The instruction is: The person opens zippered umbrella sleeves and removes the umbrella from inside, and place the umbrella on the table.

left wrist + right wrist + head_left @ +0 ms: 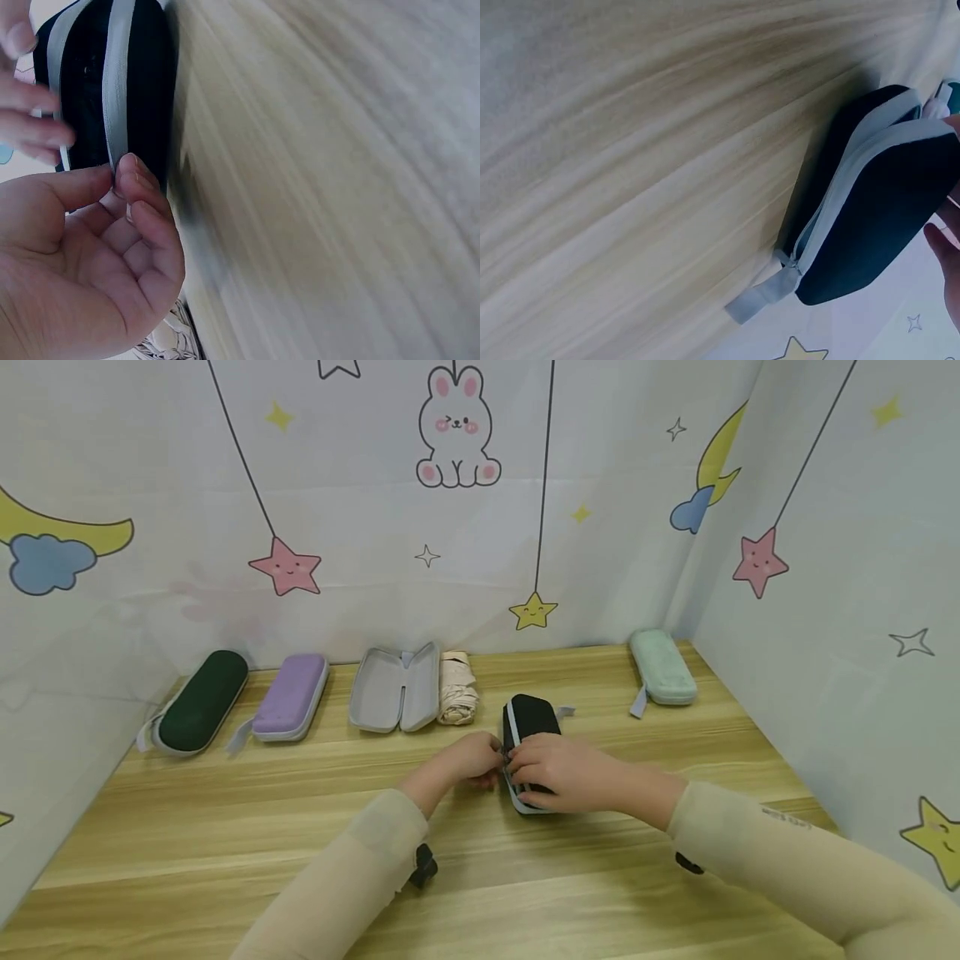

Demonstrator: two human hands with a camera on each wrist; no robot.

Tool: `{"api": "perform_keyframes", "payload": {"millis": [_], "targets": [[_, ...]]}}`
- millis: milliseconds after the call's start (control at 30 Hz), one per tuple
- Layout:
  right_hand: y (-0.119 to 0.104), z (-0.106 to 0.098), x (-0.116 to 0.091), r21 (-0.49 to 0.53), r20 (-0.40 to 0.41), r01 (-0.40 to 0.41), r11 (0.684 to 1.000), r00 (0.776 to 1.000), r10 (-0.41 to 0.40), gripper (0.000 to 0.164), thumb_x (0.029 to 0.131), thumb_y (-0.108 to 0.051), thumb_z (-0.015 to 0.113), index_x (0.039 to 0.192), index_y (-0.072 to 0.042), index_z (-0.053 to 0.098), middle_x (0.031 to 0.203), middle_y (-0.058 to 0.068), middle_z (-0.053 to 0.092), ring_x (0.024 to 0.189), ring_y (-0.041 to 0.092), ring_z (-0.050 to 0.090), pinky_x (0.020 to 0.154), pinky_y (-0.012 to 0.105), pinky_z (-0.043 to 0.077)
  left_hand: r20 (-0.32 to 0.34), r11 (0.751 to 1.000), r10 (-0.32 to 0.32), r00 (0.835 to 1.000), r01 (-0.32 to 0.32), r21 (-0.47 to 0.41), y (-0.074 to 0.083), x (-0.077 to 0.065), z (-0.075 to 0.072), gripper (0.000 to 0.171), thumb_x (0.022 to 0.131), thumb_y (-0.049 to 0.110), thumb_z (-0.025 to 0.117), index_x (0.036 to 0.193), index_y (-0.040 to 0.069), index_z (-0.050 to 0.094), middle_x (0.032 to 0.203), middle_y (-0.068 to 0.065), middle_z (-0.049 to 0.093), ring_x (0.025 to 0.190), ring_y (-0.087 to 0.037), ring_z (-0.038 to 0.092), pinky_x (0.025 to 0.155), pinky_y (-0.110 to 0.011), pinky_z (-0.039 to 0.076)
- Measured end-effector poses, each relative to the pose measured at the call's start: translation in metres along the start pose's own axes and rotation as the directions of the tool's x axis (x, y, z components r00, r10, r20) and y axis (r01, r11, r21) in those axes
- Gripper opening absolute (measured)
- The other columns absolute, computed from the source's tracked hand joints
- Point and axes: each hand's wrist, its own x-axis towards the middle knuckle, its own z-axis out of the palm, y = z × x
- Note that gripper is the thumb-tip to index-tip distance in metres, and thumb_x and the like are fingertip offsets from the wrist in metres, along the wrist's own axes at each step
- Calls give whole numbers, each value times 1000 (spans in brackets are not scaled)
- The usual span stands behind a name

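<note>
A black zip case (534,714) with pale grey zip bands stands on the table, its zip undone and a narrow gap between its halves. With thumb and fingertips, my left hand (474,758) pinches the lower zip band (116,82) on the left side. Over the top of the case lies my right hand (562,772), fingertips at the upper half's edge; these fingers (34,124) are slightly blurred in the left wrist view. A grey pull ribbon (765,296) hangs from the zip's far end. What lies inside is too dark to make out.
Along the back are a dark green case (206,702), a purple case (290,693), an open grey case (378,693) and a crumpled beige bundle (457,689) beside it. A mint case (663,667) lies back right. Printed cloth walls (360,527) bound the wooden table (247,827).
</note>
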Motion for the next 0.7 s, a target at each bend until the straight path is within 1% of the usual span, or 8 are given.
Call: {"api": "perform_keyframes", "payload": {"millis": [67, 167, 333, 433, 533, 600, 633, 700], "targets": [[-1, 0, -1, 16, -6, 20, 1000, 1000, -20, 13, 90, -20, 71, 94, -8, 73, 99, 3, 68, 103, 21, 61, 98, 35, 44, 5, 1000, 5, 1000, -5, -9, 0, 1, 0, 22, 100, 8, 50, 82, 3, 61, 59, -4, 57, 49, -12, 53, 48, -23, 43], [-1, -1, -4, 48, -24, 23, 999, 999, -21, 9, 89, -16, 72, 90, -8, 73, 95, 2, 68, 100, 20, 62, 95, 34, 45, 9, 1000, 7, 1000, -7, -18, 1, 0, -1, 23, 100, 9, 51, 79, 4, 59, 59, -4, 57, 49, -12, 53, 48, -23, 43], [0, -5, -14, 51, -97, 24, 998, 995, -19, 6, 87, -13, 73, 84, -7, 74, 91, 3, 68, 96, 21, 63, 90, 34, 49, 4, 1000, 10, 1000, -10, -24, 2, -1, 0, 24, 99, 9, 51, 76, 5, 56, 59, -4, 57, 49, -12, 52, 48, -23, 43], [2, -6, -21, 57, -143, 16, 998, 990, -8, 4, 84, -10, 75, 81, -8, 73, 88, 2, 68, 92, 19, 62, 85, 32, 50, 0, 1000, 13, 1000, -13, -26, 4, -2, 0, 25, 99, 10, 51, 76, 5, 56, 58, -4, 57, 49, -12, 52, 48, -23, 42], [3, -8, -28, 66, -177, 3, 998, 984, 9, 8, 82, -7, 76, 75, -10, 71, 81, -1, 65, 82, 14, 58, 75, 28, 50, 0, 999, 24, 1000, -24, -29, 5, -3, 0, 24, 100, 10, 51, 77, 4, 56, 58, -3, 56, 48, -11, 52, 48, -22, 42], [4, -10, -31, 80, -188, -12, 997, 982, 27, 12, 81, -6, 76, 72, -12, 69, 75, -4, 60, 73, 11, 52, 67, 25, 47, 5, 999, 31, 1000, -31, -35, 6, -3, -1, 24, 100, 10, 51, 78, 3, 57, 58, -3, 56, 48, -11, 51, 48, -23, 42], [4, -11, -32, 86, -188, -27, 996, 981, 42, 14, 82, -6, 75, 71, -12, 68, 73, -5, 57, 70, 10, 49, 64, 24, 45, 7, 999, 34, 999, -34, -38, 7, -3, -1, 24, 100, 10, 51, 79, 3, 57, 58, -3, 55, 48, -11, 51, 49, -22, 42], [5, -13, -33, 104, -180, -82, 991, 978, 100, 20, 84, -7, 73, 68, -14, 65, 68, -7, 51, 64, 8, 44, 59, 23, 42, 8, 998, 37, 999, -36, -46, 7, -2, -1, 24, 100, 11, 51, 79, 3, 57, 58, -3, 55, 48, -11, 50, 49, -23, 42]]}}
